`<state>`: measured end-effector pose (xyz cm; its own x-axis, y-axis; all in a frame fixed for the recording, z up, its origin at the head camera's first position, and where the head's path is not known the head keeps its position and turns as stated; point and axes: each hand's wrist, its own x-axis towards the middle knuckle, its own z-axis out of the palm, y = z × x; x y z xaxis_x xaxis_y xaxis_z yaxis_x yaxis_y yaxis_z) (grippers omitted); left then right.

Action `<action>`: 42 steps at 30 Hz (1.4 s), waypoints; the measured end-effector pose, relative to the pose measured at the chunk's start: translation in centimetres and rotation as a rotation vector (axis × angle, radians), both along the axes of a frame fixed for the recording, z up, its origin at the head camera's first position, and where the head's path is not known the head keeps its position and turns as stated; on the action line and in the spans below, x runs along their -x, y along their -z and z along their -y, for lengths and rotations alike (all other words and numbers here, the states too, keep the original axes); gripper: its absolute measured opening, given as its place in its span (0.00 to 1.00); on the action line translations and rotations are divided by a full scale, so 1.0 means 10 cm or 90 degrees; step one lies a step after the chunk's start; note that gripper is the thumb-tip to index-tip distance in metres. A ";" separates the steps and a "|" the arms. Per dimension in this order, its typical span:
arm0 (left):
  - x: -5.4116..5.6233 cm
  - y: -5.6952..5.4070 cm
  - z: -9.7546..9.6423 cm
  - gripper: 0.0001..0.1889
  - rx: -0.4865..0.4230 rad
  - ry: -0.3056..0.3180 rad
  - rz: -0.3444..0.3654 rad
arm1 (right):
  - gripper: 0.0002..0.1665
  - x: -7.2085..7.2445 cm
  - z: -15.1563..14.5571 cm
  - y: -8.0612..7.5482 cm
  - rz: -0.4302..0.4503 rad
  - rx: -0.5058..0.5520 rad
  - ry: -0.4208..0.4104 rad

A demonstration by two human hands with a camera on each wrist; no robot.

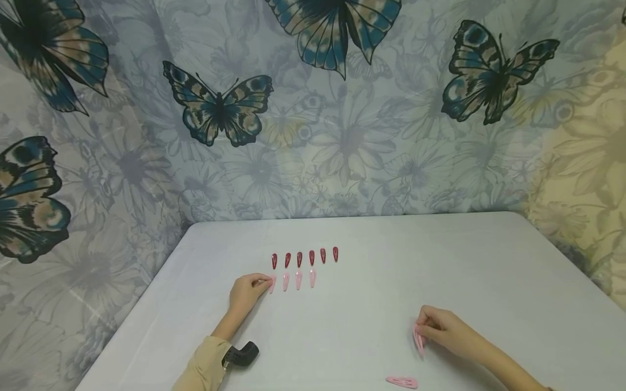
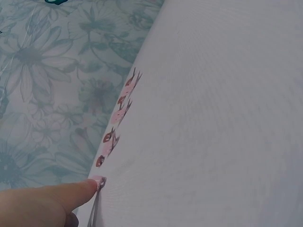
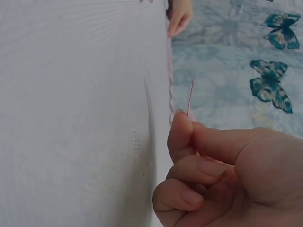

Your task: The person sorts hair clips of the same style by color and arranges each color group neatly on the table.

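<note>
My left hand is at the left end of a row of pink snap hair clips, thumb and index finger pinching the top of the leftmost pink hair clip. Three more pink hair clips lie to its right, side by side. Above them runs a longer row of dark red hair clips. Over the table's right side, my right hand pinches another pink hair clip between thumb and index finger, its narrow end pointing down in the head view. In the right wrist view this clip appears edge-on.
One loose pink hair clip lies at the near edge of the white table, below my right hand. A black wrist device sticks out from my left sleeve. Behind the table hangs butterfly-patterned cloth.
</note>
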<state>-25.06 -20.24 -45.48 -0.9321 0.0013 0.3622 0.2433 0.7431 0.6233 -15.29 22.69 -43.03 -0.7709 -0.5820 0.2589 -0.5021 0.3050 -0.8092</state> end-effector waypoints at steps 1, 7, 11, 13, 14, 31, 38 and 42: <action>0.00 0.00 0.00 0.07 -0.001 0.001 -0.002 | 0.07 0.00 0.00 0.00 -0.007 -0.002 0.003; 0.00 -0.01 0.00 0.07 -0.004 0.004 -0.002 | 0.08 0.00 0.02 -0.03 -0.056 -0.006 0.012; 0.00 0.01 0.00 0.07 -0.004 0.002 -0.001 | 0.09 0.02 0.07 -0.06 -0.095 -0.009 0.020; 0.00 0.02 0.00 0.07 -0.005 0.002 0.000 | 0.09 0.03 0.10 -0.09 -0.100 -0.012 0.025; 0.00 0.02 0.00 0.07 -0.005 0.002 0.000 | 0.09 0.04 0.11 -0.11 -0.101 -0.014 0.030; -0.01 0.02 0.00 0.07 0.003 0.007 -0.010 | 0.08 0.37 0.27 -0.20 0.164 0.029 0.126; -0.02 0.00 0.00 0.07 -0.004 0.006 -0.003 | 0.04 0.51 0.44 -0.16 0.203 0.000 0.130; -0.02 0.00 0.00 0.07 -0.013 0.005 -0.002 | 0.04 0.54 0.55 -0.14 0.204 -0.006 0.105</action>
<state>-24.90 -20.26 -45.43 -0.9310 0.0017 0.3650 0.2512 0.7286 0.6373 -20.66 17.14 -41.65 -0.8961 -0.4436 -0.0160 -0.1661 0.3685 -0.9147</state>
